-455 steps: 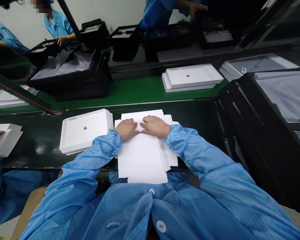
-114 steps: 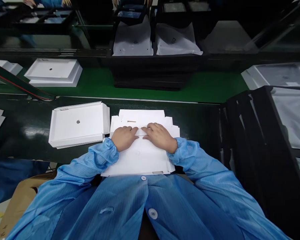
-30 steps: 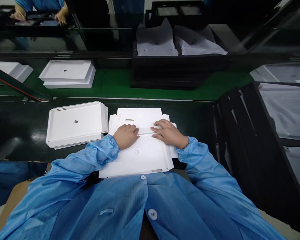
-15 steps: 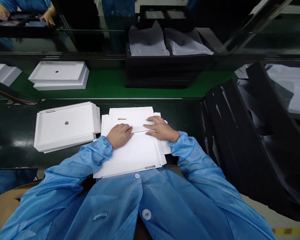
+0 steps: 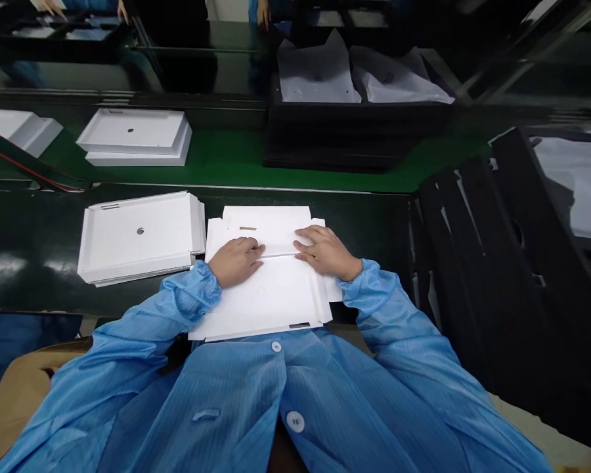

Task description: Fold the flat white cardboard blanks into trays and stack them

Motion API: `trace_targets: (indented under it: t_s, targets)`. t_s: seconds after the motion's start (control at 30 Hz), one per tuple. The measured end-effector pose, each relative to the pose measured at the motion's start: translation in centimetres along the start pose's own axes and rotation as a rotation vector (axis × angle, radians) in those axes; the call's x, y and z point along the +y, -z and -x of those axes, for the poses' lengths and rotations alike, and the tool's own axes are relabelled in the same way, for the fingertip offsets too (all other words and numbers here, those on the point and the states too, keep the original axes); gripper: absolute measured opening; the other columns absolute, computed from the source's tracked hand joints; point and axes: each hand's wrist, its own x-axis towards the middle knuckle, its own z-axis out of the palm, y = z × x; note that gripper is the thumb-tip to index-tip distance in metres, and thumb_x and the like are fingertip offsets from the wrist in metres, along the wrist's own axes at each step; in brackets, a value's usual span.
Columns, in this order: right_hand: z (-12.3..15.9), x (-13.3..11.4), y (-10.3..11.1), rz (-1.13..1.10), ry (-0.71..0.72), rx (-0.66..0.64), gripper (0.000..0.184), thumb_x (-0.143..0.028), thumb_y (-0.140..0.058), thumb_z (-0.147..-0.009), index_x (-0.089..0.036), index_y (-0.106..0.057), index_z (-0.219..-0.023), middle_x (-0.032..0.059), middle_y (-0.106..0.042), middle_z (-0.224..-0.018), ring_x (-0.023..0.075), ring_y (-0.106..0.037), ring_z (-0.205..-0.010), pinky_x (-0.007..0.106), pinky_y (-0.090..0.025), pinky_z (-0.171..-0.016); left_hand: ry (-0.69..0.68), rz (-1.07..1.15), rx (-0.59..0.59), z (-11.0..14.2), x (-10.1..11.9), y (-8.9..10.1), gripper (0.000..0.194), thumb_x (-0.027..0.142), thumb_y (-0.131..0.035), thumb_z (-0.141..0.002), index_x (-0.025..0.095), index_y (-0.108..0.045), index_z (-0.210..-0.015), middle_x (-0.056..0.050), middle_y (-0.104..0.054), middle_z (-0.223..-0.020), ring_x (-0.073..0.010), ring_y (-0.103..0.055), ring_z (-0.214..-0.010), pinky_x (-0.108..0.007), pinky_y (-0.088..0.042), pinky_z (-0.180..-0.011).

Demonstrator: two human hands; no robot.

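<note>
Fingers of my right hand (image 5: 328,253) lie spread on the white card (image 5: 270,295); whether my left hand (image 5: 236,261) pinches its fold, I can't tell. Left of them, white trays (image 5: 121,246) crowd the card's edge; rightward, desk (image 5: 377,226) gives room before black trays (image 5: 502,269).

On my counter (image 5: 364,230), the card sheet (image 5: 266,295) has stacked box trays (image 5: 140,240) to its left, piled bins (image 5: 502,295) to its right.
</note>
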Motion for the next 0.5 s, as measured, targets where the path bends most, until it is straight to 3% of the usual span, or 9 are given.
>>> trace_targets:
  t_s: [0.13,0.3,0.4,0.5]
  targets:
    - [0.8,0.0,-0.3,-0.012,-0.017,0.022,0.038,-0.043,-0.05,-0.102,-0.026,-0.074,-0.126,0.0097,-0.058,-0.147,0.0305,-0.045,-0.134,0.048,-0.037,-0.11,0.147,-0.005,0.015,3.5,-1.8,1.0,0.042,0.038,-0.05,-0.099,0.018,-0.063,-0.133,-0.016,-0.061,-0.128,-0.0306,-0.058,-0.117,-0.046,-0.048,-0.103]
    - [0.9,-0.3,0.3,0.026,0.007,-0.037,0.041,-0.04,-0.052,-0.099,-0.021,-0.071,-0.129,0.0148,-0.05,-0.152,0.0366,-0.041,-0.137,0.054,-0.037,-0.109,0.299,-0.044,0.078,7.1,-2.4,0.2,0.043,0.04,-0.048,-0.1,0.016,-0.066,-0.13,-0.018,-0.057,-0.134,-0.0326,-0.056,-0.124,-0.049,-0.046,-0.108]
    - [-1.0,-2.4,0.7,0.074,0.048,-0.081,0.044,-0.038,-0.051,-0.099,-0.016,-0.068,-0.132,0.0189,-0.047,-0.153,0.0386,-0.04,-0.138,0.055,-0.035,-0.111,0.322,-0.011,0.101,7.4,-1.8,-0.5,0.041,0.037,-0.048,-0.1,0.016,-0.065,-0.131,-0.018,-0.058,-0.136,-0.0321,-0.055,-0.125,-0.049,-0.046,-0.108]
    - [-4.0,-6.4,0.5,0.059,0.145,-0.128,0.051,-0.041,-0.052,-0.099,-0.011,-0.061,-0.14,0.0211,-0.049,-0.151,0.0372,-0.042,-0.137,0.05,-0.035,-0.113,0.317,0.031,0.142,7.2,-1.3,-1.1,0.039,0.033,-0.052,-0.099,0.015,-0.064,-0.131,-0.018,-0.06,-0.133,-0.0322,-0.055,-0.124,-0.05,-0.047,-0.106]
